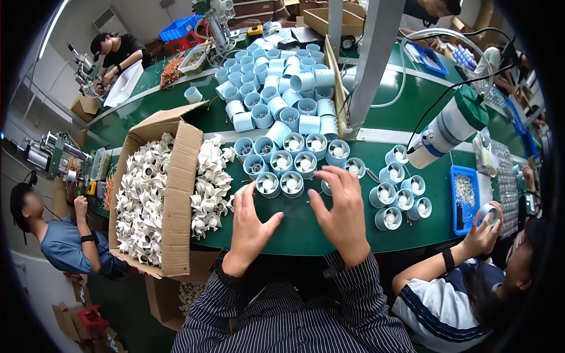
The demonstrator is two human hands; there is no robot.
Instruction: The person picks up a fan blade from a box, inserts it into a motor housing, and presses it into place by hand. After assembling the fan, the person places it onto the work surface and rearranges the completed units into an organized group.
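Note:
My left hand (250, 228) is held over the green table with its fingers stretched and thumb apart, nothing in it. Its fingertips come close to a light blue cylindrical housing (268, 185) with a white fan wheel inside. Beside that stands another fitted housing (292, 184). My right hand (342, 213) is spread too, fingers forward, and partly covers a housing (326, 187) behind its fingertips; whether it touches that one I cannot tell. Several housings stand in rows just beyond, some with white fan wheels, others such as the housing (255, 166) showing wires inside.
A cardboard box (178, 203) full of white fan wheels stands at left, with a loose heap of fan wheels (210, 185) along it. Many blue housings (276, 88) pile up behind. Fitted housings (389, 218) cluster at right, under a hanging cylindrical tool (447, 129). Co-workers sit on both sides.

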